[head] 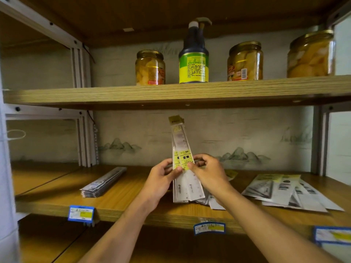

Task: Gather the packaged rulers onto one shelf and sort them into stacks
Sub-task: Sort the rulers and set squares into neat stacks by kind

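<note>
Middle shelf point(121, 190) spans frame centre. Loose ruler packs point(284, 192) lower right, neat stack point(103, 182) left. Upright ruler bundle point(183, 168) centre, between hands: left hand point(161, 179) grips left edge, right hand point(208, 172) pinches right edge.

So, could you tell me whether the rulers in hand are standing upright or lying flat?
Upright: the held rulers stand on end on the shelf.

three fruit jars point(245, 61), dark sauce bottle point(193, 54), upper shelf point(114, 93)
</note>
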